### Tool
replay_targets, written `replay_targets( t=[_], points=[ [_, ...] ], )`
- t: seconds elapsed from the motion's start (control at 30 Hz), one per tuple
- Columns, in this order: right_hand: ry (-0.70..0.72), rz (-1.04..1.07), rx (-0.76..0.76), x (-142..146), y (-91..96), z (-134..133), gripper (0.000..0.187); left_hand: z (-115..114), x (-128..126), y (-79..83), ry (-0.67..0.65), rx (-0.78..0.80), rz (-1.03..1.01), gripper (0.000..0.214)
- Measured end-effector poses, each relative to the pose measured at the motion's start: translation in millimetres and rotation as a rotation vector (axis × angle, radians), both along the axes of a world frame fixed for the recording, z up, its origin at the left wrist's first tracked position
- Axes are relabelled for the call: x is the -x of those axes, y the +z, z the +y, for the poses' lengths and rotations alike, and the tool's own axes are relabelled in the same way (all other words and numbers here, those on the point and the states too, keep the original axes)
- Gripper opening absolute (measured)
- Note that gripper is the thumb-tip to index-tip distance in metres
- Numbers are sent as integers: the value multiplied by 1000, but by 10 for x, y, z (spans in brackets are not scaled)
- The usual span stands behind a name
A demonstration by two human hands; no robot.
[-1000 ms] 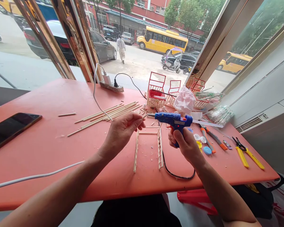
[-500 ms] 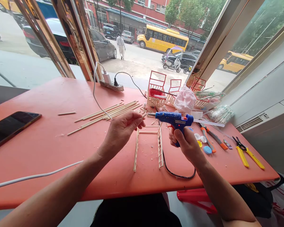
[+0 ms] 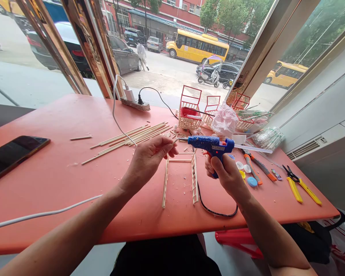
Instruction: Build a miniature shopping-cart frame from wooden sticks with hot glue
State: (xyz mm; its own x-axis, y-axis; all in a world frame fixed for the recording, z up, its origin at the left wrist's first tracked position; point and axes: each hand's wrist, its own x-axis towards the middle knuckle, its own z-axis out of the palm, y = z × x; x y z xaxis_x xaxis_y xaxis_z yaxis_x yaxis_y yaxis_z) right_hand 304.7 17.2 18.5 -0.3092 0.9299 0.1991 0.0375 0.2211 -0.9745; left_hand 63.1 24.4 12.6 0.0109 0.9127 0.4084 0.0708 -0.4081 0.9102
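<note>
My left hand [image 3: 152, 155] pinches a short wooden stick [image 3: 175, 141] between thumb and fingertips, its end at the nozzle of a blue hot glue gun [image 3: 202, 142]. Whether nozzle and stick touch, I cannot tell. Wrapped round the gun's handle is my right hand [image 3: 224, 170], and a clear glue stick [image 3: 254, 148] juts from the gun's back. Below both hands a small wooden frame [image 3: 194, 180] with ladder-like sides lies on the orange table [image 3: 126, 214]. My left hand partly covers its far left corner.
Long wooden sticks [image 3: 132, 136] lie beyond my left hand. Basket-like stick models [image 3: 189, 115] and a pink plastic bag [image 3: 224, 118] stand at the back. Yellow-handled pliers [image 3: 300, 184] rest at right, a phone [image 3: 15, 155] at left. The gun's black cord [image 3: 218, 214] curves near the front edge.
The glue gun's nozzle has shifted very slightly left along the stick. Both hands otherwise hold nearly the same position. Outside, a walking person has moved left.
</note>
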Motion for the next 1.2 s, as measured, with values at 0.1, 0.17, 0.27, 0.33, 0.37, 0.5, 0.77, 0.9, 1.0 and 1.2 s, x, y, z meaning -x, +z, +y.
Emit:
replay_targets(
  t=[0.1, 0.17, 0.27, 0.33, 0.37, 0.5, 0.77, 0.9, 1.0, 1.2],
  points=[
    [-5, -1, -1, 6, -3, -5, 47, 2, -10, 10, -7, 1, -1, 11],
    [-8, -6, -3, 12, -5, -9, 47, 6, -15, 12, -10, 4, -6, 11],
    [-9, -10, -1, 15, -13, -11, 47, 8, -13, 10, -16, 4, -12, 11],
    [-14, -12, 2, 8, -24, -8, 47, 4, -10, 12, -24, -4, -16, 11],
    [-21, -16, 1, 3, -29, -6, 47, 1, -10, 16, -28, -9, -16, 11],
    [-31, -3, -25, -2, -24, 2, 44, -12, -17, 44, -38, -30, -8, 15],
    [-14, -2, -67, 3, 19, -20, 41, -26, -34, 77, -32, -21, 6, 16],
    [-169, -349, -300, -66, 30, -44, 36, -20, -30, 33, -15, -31, 10, 13],
    [-195, -547, -596, -95, 98, -25, 23, -23, -23, -12, -2, -60, 36, 12],
    [-401, -683, -842, -397, 251, 38, 31, -58, 4, 45, 27, -25, 35, 10]
  ],
)
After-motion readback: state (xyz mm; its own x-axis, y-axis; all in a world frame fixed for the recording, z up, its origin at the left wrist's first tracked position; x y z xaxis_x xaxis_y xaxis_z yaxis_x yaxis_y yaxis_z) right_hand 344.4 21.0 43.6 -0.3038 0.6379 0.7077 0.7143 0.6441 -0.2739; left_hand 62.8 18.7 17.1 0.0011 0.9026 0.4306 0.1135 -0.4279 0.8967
